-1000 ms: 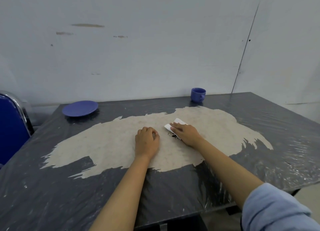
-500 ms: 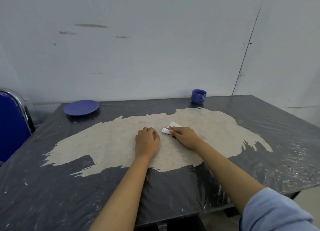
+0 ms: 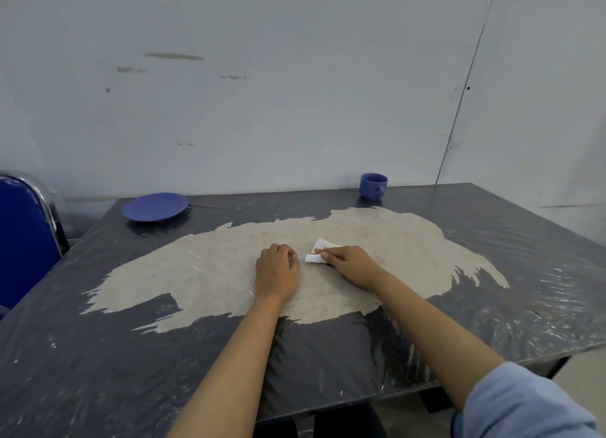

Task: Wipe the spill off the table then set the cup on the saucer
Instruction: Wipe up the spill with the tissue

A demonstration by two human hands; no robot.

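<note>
- Head view: I looked down at a dark worktop [image 3: 492,240] wrapped in clear plastic film, with a plain pale wall behind it.
- A wide, pale beige patch [image 3: 229,273] with ragged edges covered the middle of the worktop; I could not tell whether this was the spill itself or a worn surface.
- My right hand [image 3: 352,267] lay flat on that patch, its fingers pressing down on a small folded white tissue [image 3: 316,255], pinning it rather than wrapping round it.
- My left hand [image 3: 277,272] rested just beside it, curled into a loose fist, knuckles up, holding nothing that I could see.
- The blue cup [image 3: 373,185] stood upright at the far edge, near the wall, well apart from both hands.
- The blue saucer [image 3: 154,206] sat bare at the far left corner, well apart from the cup.
- A blue chair [image 3: 23,240] stood past the left edge of the worktop.
- I judged that I was in the wiping step, and the cup step was not yet begun.
- The next move, as I judged it, called for firm strokes of the tissue across the patch, then a reach to the far edge for the cup.
</note>
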